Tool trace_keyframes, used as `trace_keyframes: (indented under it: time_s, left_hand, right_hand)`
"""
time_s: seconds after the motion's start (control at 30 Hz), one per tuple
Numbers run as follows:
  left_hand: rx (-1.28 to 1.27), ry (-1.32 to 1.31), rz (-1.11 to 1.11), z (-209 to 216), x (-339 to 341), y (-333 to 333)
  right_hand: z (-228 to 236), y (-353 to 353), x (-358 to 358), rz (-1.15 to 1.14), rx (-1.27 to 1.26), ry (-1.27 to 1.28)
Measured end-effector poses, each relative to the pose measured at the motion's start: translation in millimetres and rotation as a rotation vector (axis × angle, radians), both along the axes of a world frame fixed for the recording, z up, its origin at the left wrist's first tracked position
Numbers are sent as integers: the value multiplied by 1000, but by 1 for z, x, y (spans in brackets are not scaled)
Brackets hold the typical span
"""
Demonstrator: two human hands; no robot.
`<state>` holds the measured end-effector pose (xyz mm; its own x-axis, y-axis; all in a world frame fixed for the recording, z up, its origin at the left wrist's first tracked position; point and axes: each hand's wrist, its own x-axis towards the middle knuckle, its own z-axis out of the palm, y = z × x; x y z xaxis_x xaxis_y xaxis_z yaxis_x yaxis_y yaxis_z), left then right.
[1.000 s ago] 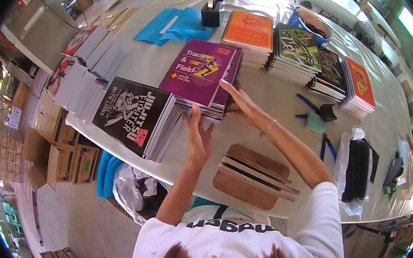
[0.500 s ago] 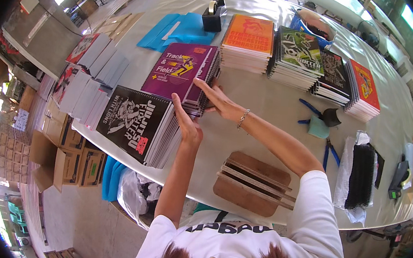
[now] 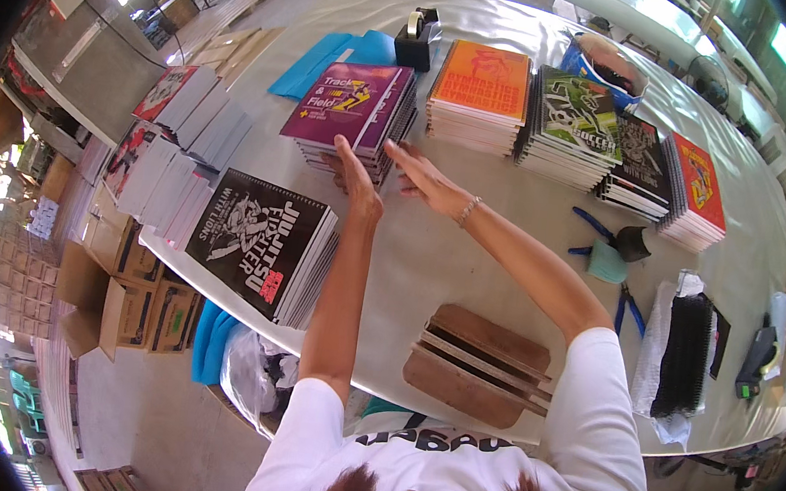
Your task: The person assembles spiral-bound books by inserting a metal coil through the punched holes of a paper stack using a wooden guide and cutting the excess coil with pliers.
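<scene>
Purple-covered notebook stack [image 3: 354,109] just beyond both open, flat hands, left hand [image 3: 357,182] and right hand [image 3: 430,180] at its near edge

My hands [image 3: 358,178] [image 3: 426,179] touch the near edge of one notebook stack [image 3: 354,109]. Another stack [image 3: 261,242] lies nearer, to my left. Tape dispenser [image 3: 417,40] sits behind.

Long white table [image 3: 465,281]: notebook stacks [image 3: 557,110] line the far edge, a wooden rack [image 3: 481,368] sits at the near edge, pliers [image 3: 628,311] lie toward the right end.
</scene>
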<state>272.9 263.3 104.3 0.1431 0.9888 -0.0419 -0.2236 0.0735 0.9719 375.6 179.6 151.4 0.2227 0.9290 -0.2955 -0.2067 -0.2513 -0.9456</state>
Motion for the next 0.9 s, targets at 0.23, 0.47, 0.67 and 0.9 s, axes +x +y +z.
trace_keyframes:
  time_s: [0.23,0.47,0.67,0.9]
  left_hand:
    - [-187,-8,-16,5,87,24]
    - [-11,-117,-153,-21,52,87]
    - [502,-86,-474,114,-50,-153]
    - [255,13,477,60,-242,-170]
  right_hand:
    - [-28,-82,38,183,46,-291]
    - [-11,-70,3,405,50,-337]
    - [-61,-44,27,363,315,-240]
    - [-26,21,-58,633,84,-231]
